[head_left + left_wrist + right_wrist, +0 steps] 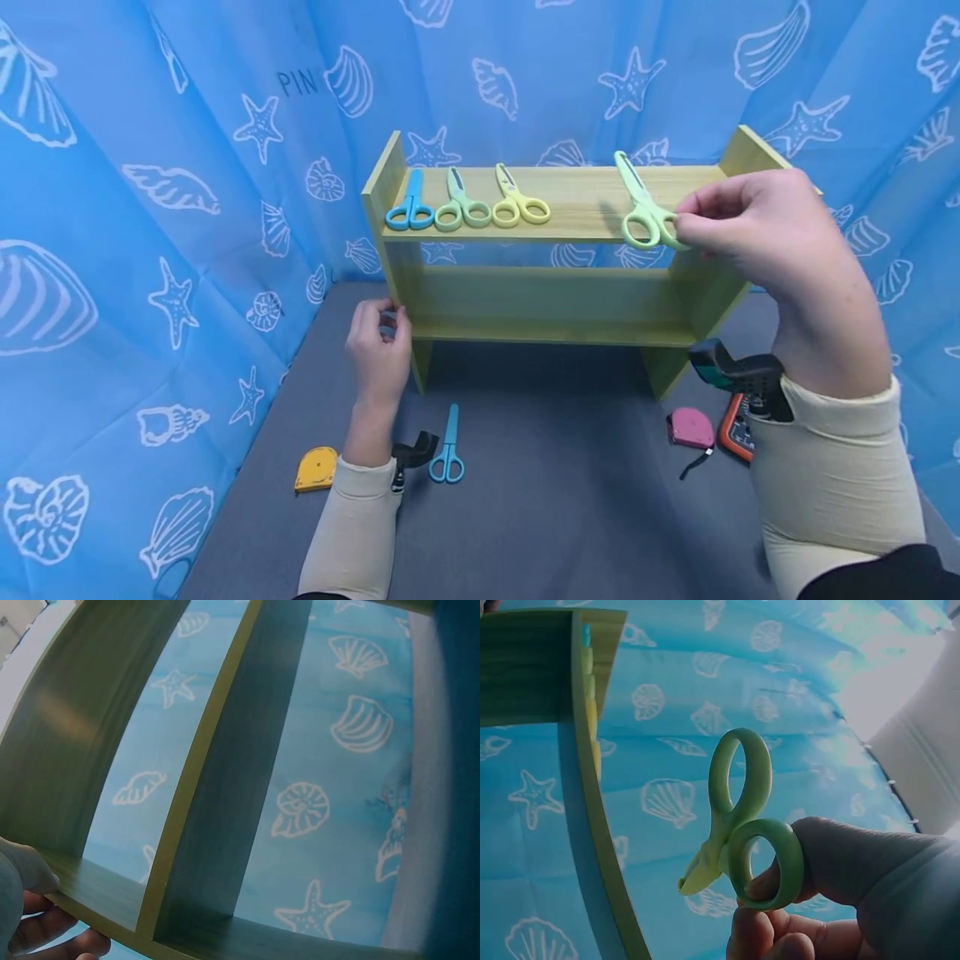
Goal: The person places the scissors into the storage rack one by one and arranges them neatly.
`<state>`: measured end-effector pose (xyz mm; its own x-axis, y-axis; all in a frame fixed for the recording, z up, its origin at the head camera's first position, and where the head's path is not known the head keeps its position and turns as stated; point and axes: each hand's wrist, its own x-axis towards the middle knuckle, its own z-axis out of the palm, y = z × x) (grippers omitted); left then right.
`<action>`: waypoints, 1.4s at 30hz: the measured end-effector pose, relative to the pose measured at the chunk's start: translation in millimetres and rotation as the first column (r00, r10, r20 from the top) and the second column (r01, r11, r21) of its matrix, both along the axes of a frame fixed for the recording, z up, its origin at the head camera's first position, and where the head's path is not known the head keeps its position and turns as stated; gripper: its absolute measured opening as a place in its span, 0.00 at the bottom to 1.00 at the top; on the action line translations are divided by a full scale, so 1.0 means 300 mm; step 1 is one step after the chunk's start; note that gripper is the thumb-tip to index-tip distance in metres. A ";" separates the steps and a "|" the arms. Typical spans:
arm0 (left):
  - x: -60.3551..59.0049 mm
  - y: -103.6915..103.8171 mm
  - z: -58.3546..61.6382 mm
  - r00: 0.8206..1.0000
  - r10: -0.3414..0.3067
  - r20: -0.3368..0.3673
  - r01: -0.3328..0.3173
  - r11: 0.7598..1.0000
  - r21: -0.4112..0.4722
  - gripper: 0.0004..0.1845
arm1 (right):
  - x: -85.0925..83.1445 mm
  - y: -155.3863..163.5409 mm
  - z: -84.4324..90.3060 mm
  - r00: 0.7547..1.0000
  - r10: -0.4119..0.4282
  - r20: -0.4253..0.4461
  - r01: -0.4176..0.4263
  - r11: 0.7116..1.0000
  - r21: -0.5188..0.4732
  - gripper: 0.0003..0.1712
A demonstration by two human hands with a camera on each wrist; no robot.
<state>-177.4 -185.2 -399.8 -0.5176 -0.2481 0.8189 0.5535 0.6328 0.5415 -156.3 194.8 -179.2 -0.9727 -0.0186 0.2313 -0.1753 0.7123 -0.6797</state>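
Observation:
My right hand [757, 221] pinches one handle loop of light green scissors [741, 776], held over the right part of the wooden shelf's [585, 192] top board with the blades pointing up and away. On the left of that board lie blue scissors [411, 200], green scissors [459, 200] and yellow scissors [517, 200] in a row, handles toward me. My left hand [378, 337] grips the front edge of the shelf's left side panel, thumb inside and fingers outside in the left wrist view.
More blue scissors [448, 450] lie on the grey table [555, 500] before the shelf. A yellow tape measure [317, 469] is at left. On the right sit a pink tape measure [691, 427] and an orange-edged device [737, 427]. A blue shell-print curtain [255, 208] hangs behind.

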 end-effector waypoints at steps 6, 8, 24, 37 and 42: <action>0.002 -0.007 0.000 1.000 0.000 0.016 0.001 1.000 -0.012 0.04 | -0.125 -0.108 0.027 0.996 0.070 0.045 -0.073 0.995 0.064 0.14; 0.001 -0.007 0.000 1.000 0.001 0.016 -0.001 1.000 -0.020 0.04 | -0.157 -0.136 0.025 0.994 0.092 0.063 -0.097 0.992 0.079 0.14; -0.002 0.000 0.003 1.000 -0.010 -0.017 0.010 1.000 -0.003 0.04 | -0.226 -0.182 -0.001 0.996 0.072 0.059 -0.082 0.977 0.196 0.16; -0.001 -0.001 -0.008 1.000 -0.015 -0.006 0.015 1.000 0.007 0.04 | -0.131 -0.146 0.004 1.000 0.011 -0.024 -0.008 0.996 0.091 0.25; 0.002 0.004 0.004 1.000 -0.011 -0.016 0.011 1.000 0.007 0.04 | -0.050 -0.110 -0.011 0.993 -0.009 -0.120 0.010 1.000 0.004 0.21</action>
